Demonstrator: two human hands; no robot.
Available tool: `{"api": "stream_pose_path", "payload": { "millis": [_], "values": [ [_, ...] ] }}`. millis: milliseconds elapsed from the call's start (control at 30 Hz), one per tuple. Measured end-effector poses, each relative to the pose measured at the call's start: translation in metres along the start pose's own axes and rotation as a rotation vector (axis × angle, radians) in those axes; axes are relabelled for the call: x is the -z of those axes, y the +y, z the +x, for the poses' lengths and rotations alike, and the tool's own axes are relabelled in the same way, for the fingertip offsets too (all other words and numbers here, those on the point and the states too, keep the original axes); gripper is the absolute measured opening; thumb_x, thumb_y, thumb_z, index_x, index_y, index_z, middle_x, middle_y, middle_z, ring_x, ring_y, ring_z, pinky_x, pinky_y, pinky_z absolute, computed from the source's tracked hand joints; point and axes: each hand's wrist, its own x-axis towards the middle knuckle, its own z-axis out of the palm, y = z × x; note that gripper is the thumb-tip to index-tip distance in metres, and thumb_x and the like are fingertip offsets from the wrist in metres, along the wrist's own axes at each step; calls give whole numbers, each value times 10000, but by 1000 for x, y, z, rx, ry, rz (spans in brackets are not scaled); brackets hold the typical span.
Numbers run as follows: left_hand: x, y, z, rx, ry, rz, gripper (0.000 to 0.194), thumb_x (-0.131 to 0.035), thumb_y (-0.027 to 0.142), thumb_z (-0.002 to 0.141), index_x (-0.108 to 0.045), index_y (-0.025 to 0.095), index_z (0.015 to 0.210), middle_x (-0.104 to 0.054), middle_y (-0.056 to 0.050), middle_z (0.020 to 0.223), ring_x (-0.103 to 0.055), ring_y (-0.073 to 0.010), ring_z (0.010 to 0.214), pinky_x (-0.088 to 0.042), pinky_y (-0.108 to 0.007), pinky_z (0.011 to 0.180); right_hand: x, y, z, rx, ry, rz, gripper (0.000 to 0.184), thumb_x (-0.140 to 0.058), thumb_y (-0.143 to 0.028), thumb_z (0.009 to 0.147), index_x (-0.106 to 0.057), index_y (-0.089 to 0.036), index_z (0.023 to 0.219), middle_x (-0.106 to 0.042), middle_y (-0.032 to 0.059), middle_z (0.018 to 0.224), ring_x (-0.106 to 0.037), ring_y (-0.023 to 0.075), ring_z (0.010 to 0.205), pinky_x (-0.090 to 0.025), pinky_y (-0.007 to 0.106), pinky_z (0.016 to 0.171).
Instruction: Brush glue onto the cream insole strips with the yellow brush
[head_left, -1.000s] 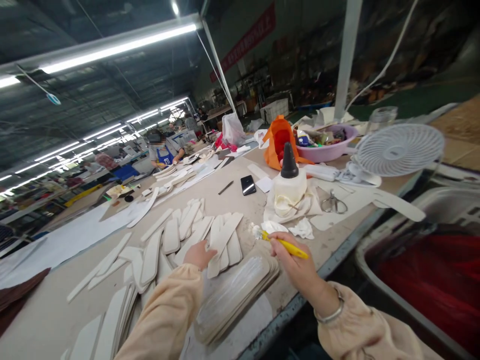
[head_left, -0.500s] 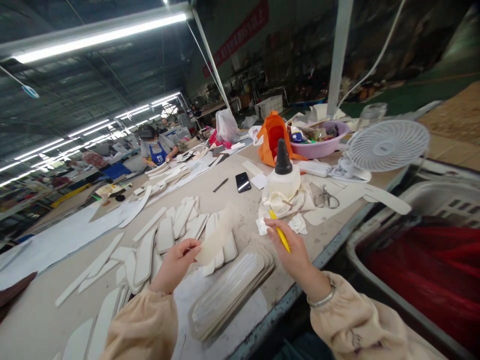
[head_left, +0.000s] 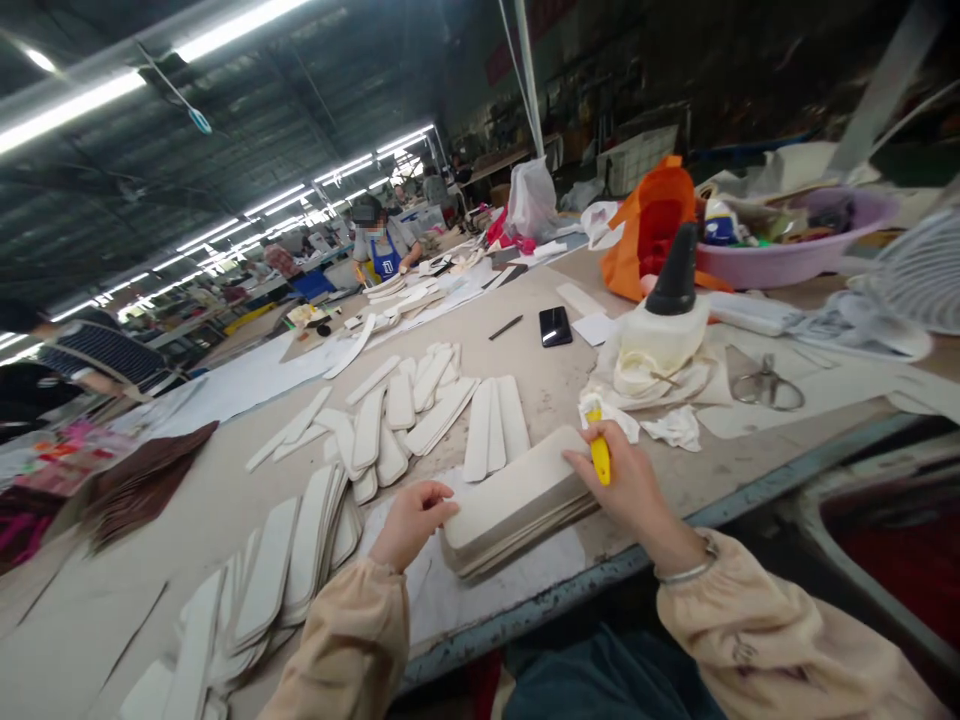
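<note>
One pale strip [head_left: 510,490], held at both ends over a stack [head_left: 517,545] near the front edge of the worktop [head_left: 499,365].

The left hand [head_left: 415,522] pinches its left end between thumb and fingers; the right hand [head_left: 619,475] has its thumb on the other end, fingers closed round a yellow brush [head_left: 599,455]. Loose strips [head_left: 367,428] lie behind and left; farther from the front edge are a phone [head_left: 556,327] and a black-nozzled bottle [head_left: 664,340].
</note>
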Motion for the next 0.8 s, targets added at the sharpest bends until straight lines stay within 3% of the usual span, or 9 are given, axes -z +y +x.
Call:
{"api": "stream_pose_path", "payload": {
  "millis": [233, 567, 700, 800],
  "values": [
    [-4, -36, 3, 16, 79, 118, 303, -658, 427, 635, -631, 173, 800, -551, 44, 558, -530, -147, 547, -385, -266, 542, -14, -4, -10, 62, -145, -137, 148, -517, -333, 840, -469, -227, 931, -599, -4, 704, -601, 197, 592, -408, 285, 563],
    [-8, -47, 0, 31, 110, 134, 319, -648, 449, 660, -694, 170, 808, -595, 11, 597, -547, -167, 605, -387, -278, 576, -22, -1, -14, 94, -207, -242, 136, -517, -235, 822, -490, -226, 955, -608, -2, 673, -608, 209, 582, -386, 281, 536],
    [-10, -53, -13, 102, 150, 51, 418, -525, 525, 762, -698, 151, 835, -659, -38, 688, -589, -180, 612, -427, -284, 550, -21, -1, -14, 84, -222, -262, 129, -500, -228, 830, -485, -226, 958, -615, 0, 681, -619, 214, 596, -385, 281, 536],
    [-17, -58, -28, 156, 185, -29, 475, -534, 559, 755, -692, 132, 889, -664, -47, 700, -582, -169, 572, -424, -269, 498, -21, 0, -16, 89, -230, -276, 127, -499, -235, 838, -482, -224, 963, -614, 2, 681, -620, 216, 598, -386, 285, 538]
  ]
}}
